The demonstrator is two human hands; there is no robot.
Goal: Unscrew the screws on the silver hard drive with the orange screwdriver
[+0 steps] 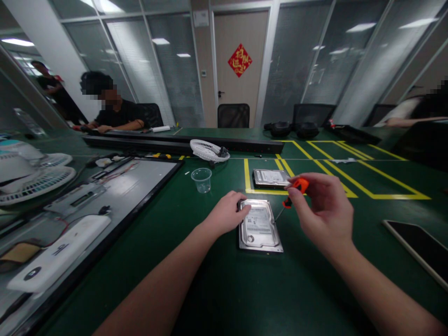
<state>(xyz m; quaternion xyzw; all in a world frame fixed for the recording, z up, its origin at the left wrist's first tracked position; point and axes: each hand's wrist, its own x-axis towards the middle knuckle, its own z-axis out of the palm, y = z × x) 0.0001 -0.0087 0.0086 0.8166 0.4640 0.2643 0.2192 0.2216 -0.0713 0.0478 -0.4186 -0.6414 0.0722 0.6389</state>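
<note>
A silver hard drive (261, 228) lies label up on the green table in front of me. My left hand (231, 210) grips its upper left edge, thumb on the top cover and fingers over the far corner. Between the fingertips of my right hand (324, 205) is a screwdriver (297, 187) with an orange and black handle. It slants down to the left, and its tip meets the right side of the drive's cover. Whether a screw sits under the tip is too small to tell. A second hard drive (269, 178) lies just beyond, inside yellow tape lines.
A clear plastic cup (201, 180) stands left of the drives, with a white fan grille (209, 151) behind it. An opened panel (154, 170) with electronics fills the left side. A dark phone-like slab (418, 247) lies at right. Another person (119, 112) sits across the table.
</note>
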